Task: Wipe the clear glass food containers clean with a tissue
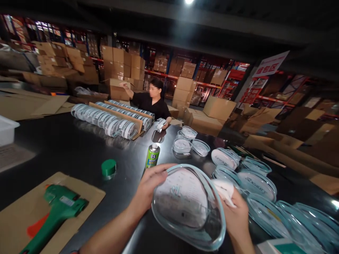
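My left hand (151, 183) grips the upper left edge of a clear plastic case (185, 234) with a pale teal rim. The case is tilted towards me above the dark table, and a white printed insert shows through it. At its right edge, my right hand (238, 211) is closed around a crumpled white tissue (224, 188). Part of that hand is hidden behind the case. Just beyond my left hand stands a green spray can (153, 155) with no cap on. A green cap (108, 167) lies on the table to its left.
A green glue gun (62, 201) rests on a cardboard sheet (91, 195) at left. Several similar cases (256, 185) cover the right side. Rows of cases (106, 121) stand at the back left. Across the table, a co-worker (150, 102) has one hand at a small white item.
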